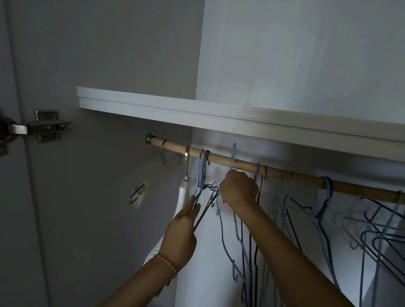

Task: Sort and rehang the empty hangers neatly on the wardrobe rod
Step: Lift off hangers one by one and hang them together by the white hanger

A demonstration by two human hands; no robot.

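Right now our left hand (180,234) pinches the bunched hangers (203,177) hung left on the rod (223,158), while our right hand (238,189), fisted round a pale hanger (234,151), sits just right of them, hook above rod.

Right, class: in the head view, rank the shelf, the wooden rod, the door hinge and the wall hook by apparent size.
1. Shelf
2. Wooden rod, thinner, though both run out of frame
3. Door hinge, nearer the camera, so flattered
4. Wall hook
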